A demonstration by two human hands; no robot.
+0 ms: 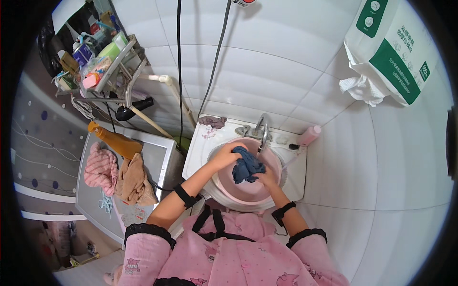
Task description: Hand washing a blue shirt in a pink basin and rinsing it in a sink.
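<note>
Pink printed clothing (pixel 245 260) with black ruffled cuffs (pixel 150 229) is cut off below. Half-curled, the left hand (pixel 229 156) pinches a crumpled dark-blue cloth (pixel 247 166) at its left; the right hand (pixel 268 178), curled too, holds its right. The cloth hangs over a round pink plastic basin (pixel 248 194), between the side edges of a glossy white washstand (pixel 296 183), a curved chrome tap (pixel 265 133) near the back edge. White wall tiles (pixel 257 71) rise behind. Folds apparently hide some fingertips.

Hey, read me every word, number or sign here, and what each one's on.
I don't copy printed text, but here's where it stands:
White and green tissue package: printed words and a number.
Red and white label, top edge: partly cut off.
Purple can, upper left: too small to read.
</note>
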